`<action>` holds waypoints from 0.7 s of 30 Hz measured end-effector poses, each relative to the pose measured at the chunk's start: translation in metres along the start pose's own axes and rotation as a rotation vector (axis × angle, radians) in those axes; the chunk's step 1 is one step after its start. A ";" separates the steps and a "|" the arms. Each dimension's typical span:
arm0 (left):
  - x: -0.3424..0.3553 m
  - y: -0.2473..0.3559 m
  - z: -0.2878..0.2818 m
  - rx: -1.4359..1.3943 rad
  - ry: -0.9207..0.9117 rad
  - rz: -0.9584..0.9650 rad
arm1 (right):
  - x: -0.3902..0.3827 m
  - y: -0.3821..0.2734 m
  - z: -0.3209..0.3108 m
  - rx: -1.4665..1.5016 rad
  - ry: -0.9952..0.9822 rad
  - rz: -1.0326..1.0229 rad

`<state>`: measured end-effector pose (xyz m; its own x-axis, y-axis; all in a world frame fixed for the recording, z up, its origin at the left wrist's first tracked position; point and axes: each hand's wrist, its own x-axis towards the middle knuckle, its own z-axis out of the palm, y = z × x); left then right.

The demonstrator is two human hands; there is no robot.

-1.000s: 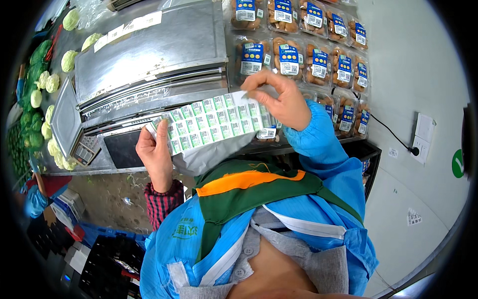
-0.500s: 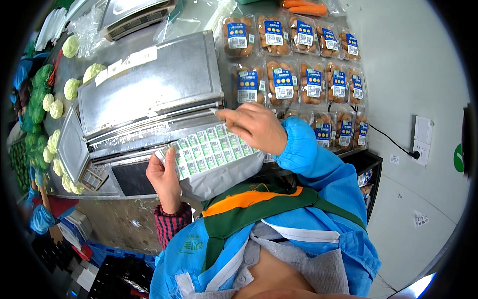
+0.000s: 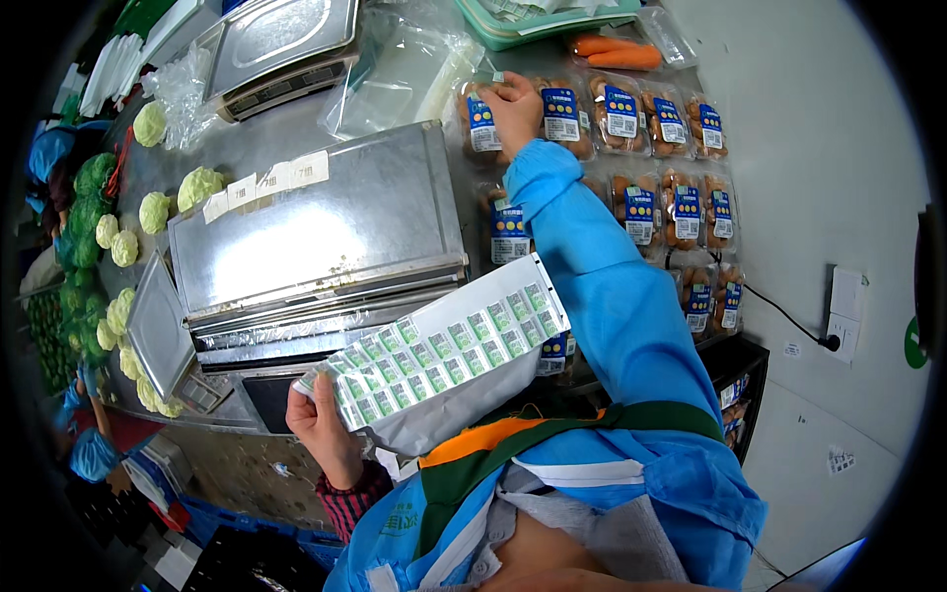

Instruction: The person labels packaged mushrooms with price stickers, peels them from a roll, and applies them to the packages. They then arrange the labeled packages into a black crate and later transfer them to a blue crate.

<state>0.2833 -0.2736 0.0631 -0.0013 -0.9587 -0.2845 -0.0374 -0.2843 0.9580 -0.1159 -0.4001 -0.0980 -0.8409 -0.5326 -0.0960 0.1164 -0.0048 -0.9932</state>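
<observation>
My left hand (image 3: 326,426) pinches the left end of a white sheet of stickers (image 3: 446,367), printed in rows of small green-and-white labels. The sheet lies tilted across my front, its right end raised, with white backing paper hanging below. At the back, my right hand (image 3: 517,111) is over the leftmost clear box of brown produce (image 3: 480,126) in the far row. A small pale sticker (image 3: 498,77) shows at its fingertips, against the box's top edge. Several more boxes with blue-and-white labels, such as a neighbouring box (image 3: 560,116), stand in rows to the right.
A metal wrapping machine (image 3: 321,232) fills the middle of the table. Beyond it are a scale (image 3: 281,49), plastic bags (image 3: 395,89), a green tray (image 3: 538,35) and carrots (image 3: 621,54). Pale cabbages (image 3: 200,187) lie left. A wall socket (image 3: 843,316) with a cable is right.
My right hand has gone from above the sticker sheet up to the far-left box, carrying a small sticker. The sheet's right end now shows bare backing, and my left hand still holds it.
</observation>
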 end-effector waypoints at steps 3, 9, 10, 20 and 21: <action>0.004 -0.009 -0.005 -0.028 0.027 -0.037 | 0.008 0.013 0.009 -0.294 0.028 -0.134; 0.007 -0.022 -0.005 -0.023 -0.029 -0.031 | 0.012 0.018 0.012 -0.618 0.135 -0.346; 0.008 -0.021 -0.003 -0.011 -0.023 -0.024 | 0.013 0.015 0.010 -0.643 0.178 -0.405; 0.007 -0.020 0.017 0.019 -0.060 -0.032 | 0.062 -0.001 -0.106 -0.163 0.193 -0.037; 0.007 -0.020 0.021 0.037 -0.082 -0.023 | 0.064 0.000 -0.109 -0.171 0.159 -0.035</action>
<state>0.2628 -0.2744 0.0412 -0.0815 -0.9472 -0.3103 -0.0758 -0.3045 0.9495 -0.2272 -0.3414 -0.1112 -0.9172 -0.3943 -0.0574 0.0063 0.1298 -0.9915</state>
